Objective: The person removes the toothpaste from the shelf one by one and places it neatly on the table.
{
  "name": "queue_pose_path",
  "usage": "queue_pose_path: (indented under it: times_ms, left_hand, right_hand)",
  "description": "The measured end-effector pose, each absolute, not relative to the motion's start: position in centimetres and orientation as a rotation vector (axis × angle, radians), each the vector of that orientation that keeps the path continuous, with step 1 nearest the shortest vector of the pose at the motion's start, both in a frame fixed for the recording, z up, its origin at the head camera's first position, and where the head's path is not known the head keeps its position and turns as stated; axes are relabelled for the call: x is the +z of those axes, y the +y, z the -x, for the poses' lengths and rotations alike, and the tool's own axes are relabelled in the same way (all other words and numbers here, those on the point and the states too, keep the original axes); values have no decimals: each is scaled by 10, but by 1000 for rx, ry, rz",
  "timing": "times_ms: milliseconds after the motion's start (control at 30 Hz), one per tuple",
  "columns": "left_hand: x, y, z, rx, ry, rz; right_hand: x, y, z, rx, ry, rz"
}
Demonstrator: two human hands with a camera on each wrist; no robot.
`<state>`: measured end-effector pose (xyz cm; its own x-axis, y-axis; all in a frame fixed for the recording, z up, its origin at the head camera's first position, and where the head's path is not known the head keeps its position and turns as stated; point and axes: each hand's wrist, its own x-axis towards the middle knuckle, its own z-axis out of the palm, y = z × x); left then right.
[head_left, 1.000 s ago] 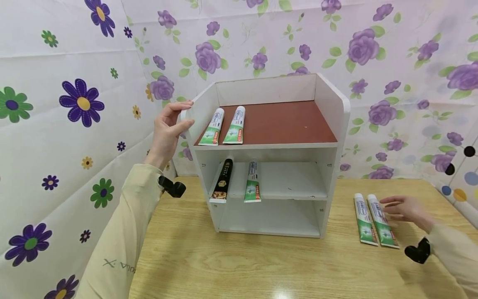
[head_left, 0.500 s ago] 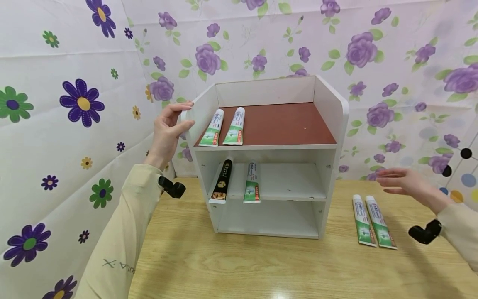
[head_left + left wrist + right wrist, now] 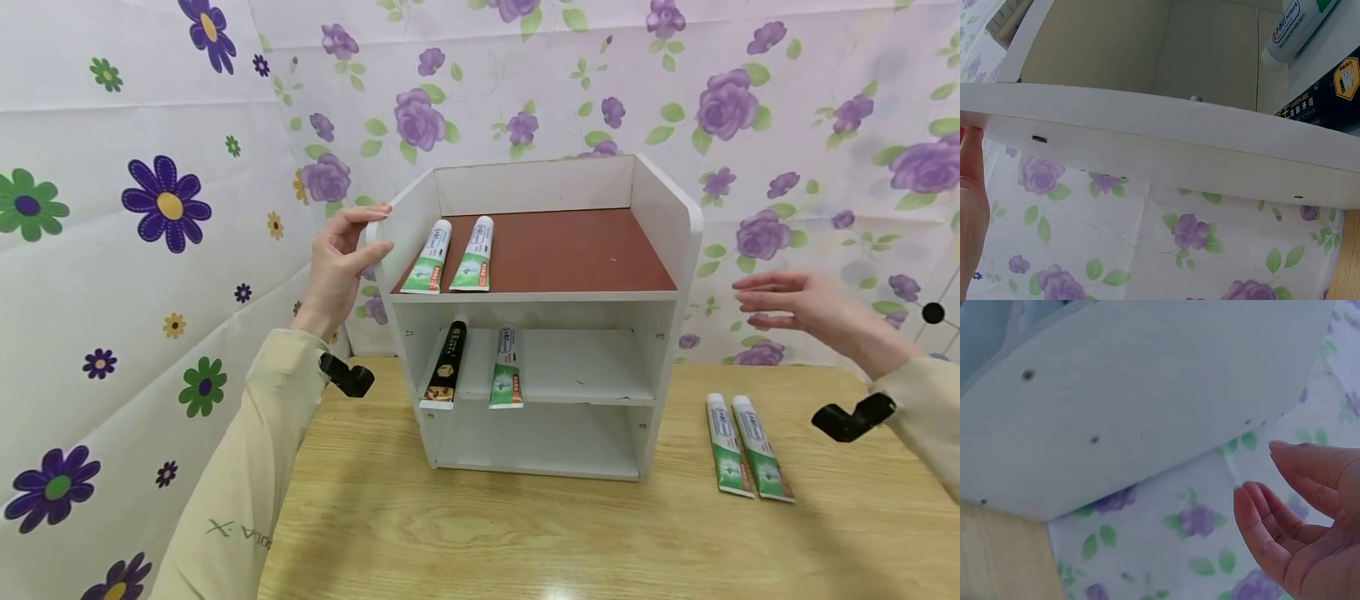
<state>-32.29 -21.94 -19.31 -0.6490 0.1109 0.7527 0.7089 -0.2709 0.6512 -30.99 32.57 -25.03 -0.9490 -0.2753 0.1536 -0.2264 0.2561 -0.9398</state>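
A small white shelf unit (image 3: 536,187) with a brown top board stands on the table. My left hand (image 3: 337,262) grips the front edge of its left side panel, seen close up as a white panel (image 3: 1166,128) in the left wrist view. Two green-and-white toothpaste tubes (image 3: 474,254) lie on the top board, at its left. Below, the middle shelf bears a black toothpaste tube (image 3: 446,367) and a green-and-white toothpaste tube (image 3: 506,367). My right hand (image 3: 821,312) hovers to the right of the unit, holding nothing, fingers loosely bent.
Side by side on the wooden table (image 3: 525,533), right of the unit, lie two more green-and-white toothpaste tubes (image 3: 730,446). Flowered cloth (image 3: 757,108) hangs behind, and another flowered cloth (image 3: 90,292) covers the left side.
My right hand has risen from beside the two tubes on the table and moved slightly left at the end. Those tubes stay where they were, and my left hand keeps its grip.
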Motion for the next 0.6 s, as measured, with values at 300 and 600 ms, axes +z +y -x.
queue_pose_path:
  times_ms: [300, 600]
  left_hand:
    - [-194, -221, 322, -1969, -1576, 992]
    - [-193, -220, 324, -1982, -1588, 997]
  right_hand:
    - [-194, 299, 305, -1851, 2505, 576]
    - [-148, 275, 300, -2127, 2219, 754]
